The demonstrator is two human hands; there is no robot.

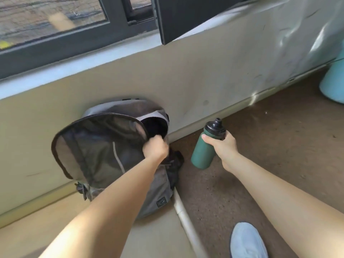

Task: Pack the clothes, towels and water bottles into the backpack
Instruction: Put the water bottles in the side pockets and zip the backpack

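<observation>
A grey backpack (pixel 104 146) leans against the wall under the window, its main flap unzipped and folded forward so the dark opening shows at the top right. My left hand (pixel 156 148) grips the edge of that opening and holds it apart. To the right, above the brown floor, my right hand (pixel 221 146) holds a green water bottle (pixel 202 155) with a black cap, tilted with the cap up. The bottle is apart from the bag. What lies inside the bag is hidden in the dark.
A white pipe (pixel 188 222) runs along the floor from the bag's base toward me. My light blue shoe (pixel 247 241) stands at the bottom right. A pale blue object (pixel 333 84) sits at the far right by the wall. A dark-framed window (pixel 78 38) is above.
</observation>
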